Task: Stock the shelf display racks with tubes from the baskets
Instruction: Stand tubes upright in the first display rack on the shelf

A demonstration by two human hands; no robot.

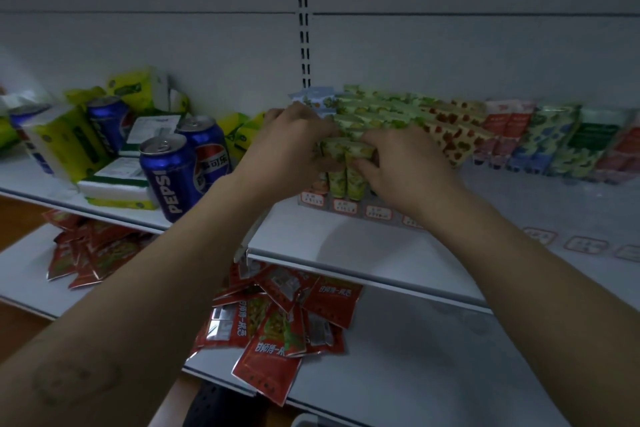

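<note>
- The display rack (344,206) stands near the left edge of the shelf (346,243).
- The left hand (291,146) and right hand (398,163) both curl round the green tubes (348,166), probably to keep them upright while seating them in the front row.
- No basket is in view.

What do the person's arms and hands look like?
The left forearm and right forearm are bare; no sleeve shows. The left hand and right hand wear no gloves, and no watch, bracelet or ring is visible. A faint round mark sits on the left forearm.
</note>
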